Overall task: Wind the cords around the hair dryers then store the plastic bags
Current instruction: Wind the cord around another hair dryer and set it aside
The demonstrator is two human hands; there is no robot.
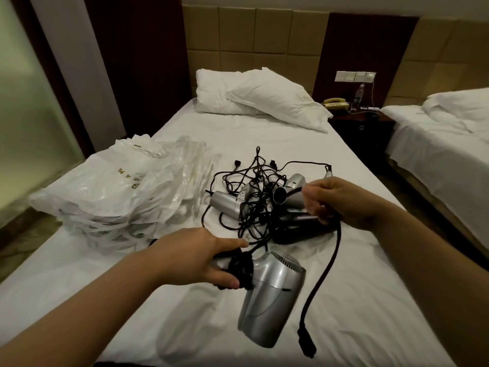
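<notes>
Holding item one, a silver hair dryer [270, 295], we grip its handle in the left hand [193, 258], fingers and thumb curled round it where several turns of black cord [239, 266] are already bunched; the body hangs nozzle-down over the near middle of the bed [344, 300]. The right hand [336, 201] pinches the free run of the same cord higher up, and the tail [324, 274] droops in a stiff curve to the plug [307, 343], which dangles just above the sheet. Item two: a heap of further hair dryers [254, 205], silver and at least one dark, lies mid-bed, their cords knotted together and spilling toward the pillows [254, 99]. Item three: a stack of plastic bags [111, 192], translucent white, sits at the left edge of the bed. We judge the dryer to be a rigid shell of modest weight with a smooth, somewhat slick casing, best held at the handle, where the wrapped cord adds purchase. The cord looks springy rather than limp, so each turn probably needs tension from the right hand, and the plug end wants tucking or it may unwind. The heap will likely snag if pulled by a cord; lifting by a body seems safer. The bags appear flimsy and slippery, likely to slide apart unless gathered flat.
</notes>
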